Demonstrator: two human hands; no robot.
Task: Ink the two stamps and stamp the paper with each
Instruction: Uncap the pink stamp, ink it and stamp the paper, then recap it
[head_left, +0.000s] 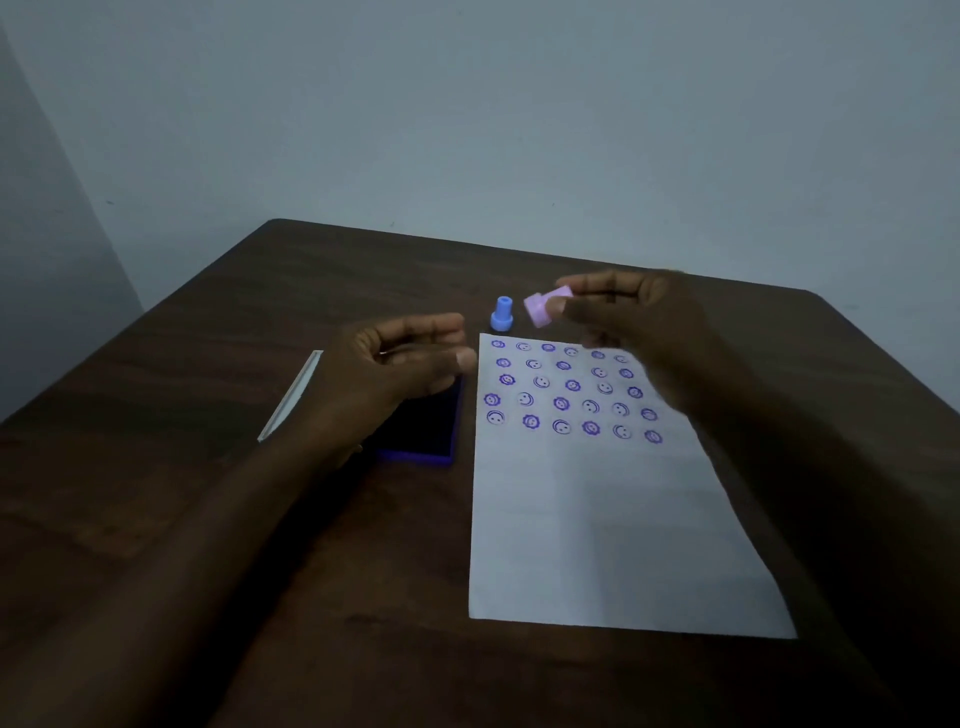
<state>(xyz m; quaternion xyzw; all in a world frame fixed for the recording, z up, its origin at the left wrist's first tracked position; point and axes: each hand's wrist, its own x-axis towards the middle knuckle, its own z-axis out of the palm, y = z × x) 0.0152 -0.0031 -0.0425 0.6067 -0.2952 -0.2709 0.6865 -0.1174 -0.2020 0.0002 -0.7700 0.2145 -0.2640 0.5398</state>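
— What is under it all?
— A dark brown wood table (363, 270).
— And behind?
— A plain pale wall (467, 104), with a corner on the left.

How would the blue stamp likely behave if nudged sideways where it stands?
The blue stamp stands upright on the table, narrow handle above a wider base, so it would probably slide, or tip if pushed high. It looks like small moulded plastic, likely light and stiff. On its side, the round body might roll.
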